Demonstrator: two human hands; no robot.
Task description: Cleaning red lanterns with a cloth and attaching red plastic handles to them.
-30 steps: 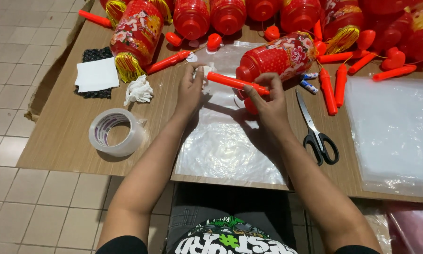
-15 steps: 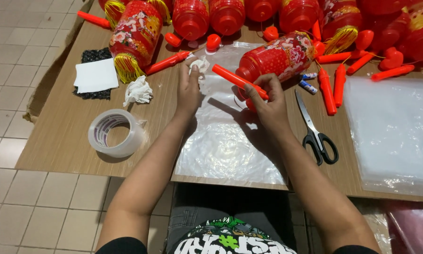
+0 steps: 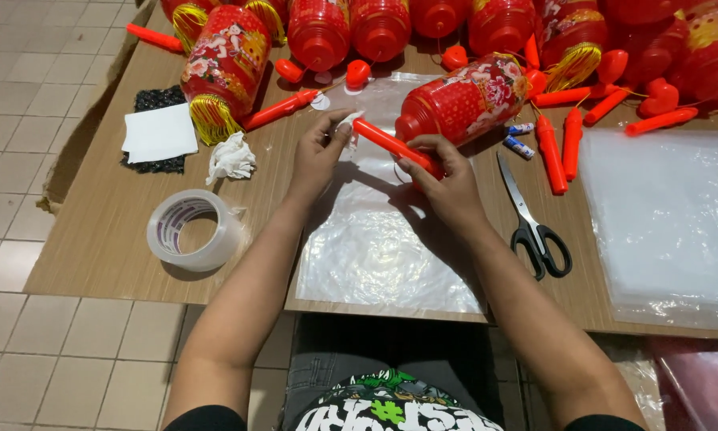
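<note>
A brown wood-grain tabletop (image 3: 104, 239) is sitting over pale floor tiles (image 3: 24, 96), and a clear plastic sheet (image 3: 383, 239) is lying across its middle. Above that sheet the right hand (image 3: 453, 182) is gripping a red plastic stick (image 3: 395, 146), fingers curling round its lower end, the stick slanting up to the left. The left hand (image 3: 317, 156) is pinching a small white piece (image 3: 348, 124) right at the stick's upper tip. The stick is looking smooth, glossy, bright orange-red. Just behind it a red flowered lantern (image 3: 464, 100) is lying on its side. Scissors (image 3: 532, 219) are resting to the right, a tape roll (image 3: 191, 229) to the left.
</note>
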